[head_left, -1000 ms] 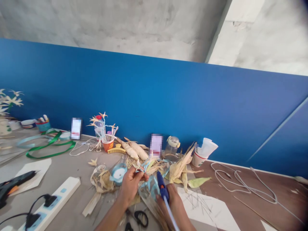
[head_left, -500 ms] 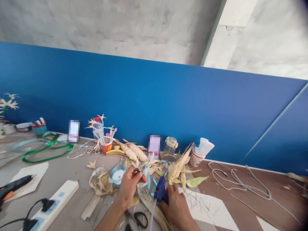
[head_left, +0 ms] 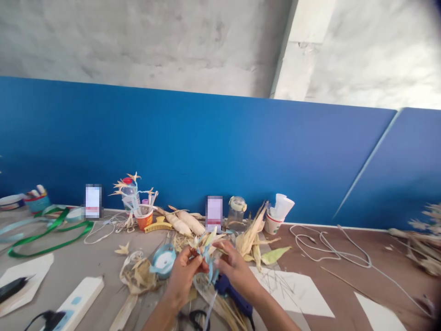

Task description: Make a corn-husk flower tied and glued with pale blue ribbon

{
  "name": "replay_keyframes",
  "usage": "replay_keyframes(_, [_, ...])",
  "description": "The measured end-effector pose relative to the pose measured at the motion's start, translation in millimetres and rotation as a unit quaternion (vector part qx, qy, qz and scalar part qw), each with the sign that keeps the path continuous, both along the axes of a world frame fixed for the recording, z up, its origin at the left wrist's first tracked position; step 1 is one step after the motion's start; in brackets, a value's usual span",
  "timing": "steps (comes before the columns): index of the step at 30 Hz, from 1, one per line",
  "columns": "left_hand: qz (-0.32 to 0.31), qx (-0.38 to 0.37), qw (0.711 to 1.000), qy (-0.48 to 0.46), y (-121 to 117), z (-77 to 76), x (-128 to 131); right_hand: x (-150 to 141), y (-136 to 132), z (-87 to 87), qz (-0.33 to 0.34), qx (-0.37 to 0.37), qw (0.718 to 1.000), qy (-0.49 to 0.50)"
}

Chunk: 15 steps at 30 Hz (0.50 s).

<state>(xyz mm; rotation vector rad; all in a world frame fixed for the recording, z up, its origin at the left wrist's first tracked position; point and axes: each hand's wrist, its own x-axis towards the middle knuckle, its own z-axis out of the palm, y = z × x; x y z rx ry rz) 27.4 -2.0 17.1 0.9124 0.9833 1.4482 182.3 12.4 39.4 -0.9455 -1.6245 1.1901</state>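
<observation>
My left hand (head_left: pixel 186 269) is closed in a pinch on a corn husk flower (head_left: pixel 212 236), whose pale petals stick up above the fingers. A light blue ribbon (head_left: pixel 207 259) is wound about the flower's stem and trails between my hands. My right hand (head_left: pixel 236 266) reaches in from the right, its fingers bent and closed at the ribbon. Just below it a blue glue gun (head_left: pixel 236 296) lies on the table, with a clear glue stick at its back. Scissors (head_left: pixel 199 318) lie partly hidden between my forearms. A blue ribbon roll (head_left: pixel 163 262) is left of my left hand.
Dry corn husks (head_left: pixel 253 234) and a lidded bottle (head_left: pixel 236 211) stand behind my hands. A power strip (head_left: pixel 81 301) and another glue gun (head_left: pixel 14 289) lie at left. Thin wires lie on white paper (head_left: pixel 306 292) at right, near a white cable (head_left: pixel 330 250).
My right hand has let go of the glue gun, which now lies on the table, and has moved up and left to the ribbon. My left hand still holds the flower. The view has turned right.
</observation>
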Motion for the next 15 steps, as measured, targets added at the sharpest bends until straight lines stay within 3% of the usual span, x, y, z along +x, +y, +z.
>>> replay_keyframes(3, [-0.011,-0.004,1.0,-0.004,1,-2.7,0,-15,7,-4.0,0.073,-0.084,0.987,0.116])
replay_keyframes(5, [-0.017,-0.002,1.0,-0.005,2,-5.4,0,-22,10,-9.3,0.088,-0.111,0.976,0.167])
replay_keyframes(9, [-0.002,-0.002,1.0,0.004,5,-9.8,1,-32,10,-15.3,0.055,-0.12,0.968,0.214])
replay_keyframes(15, [0.038,0.003,0.998,0.048,5,-5.8,3,-37,12,-17.0,0.019,-0.109,0.974,0.196])
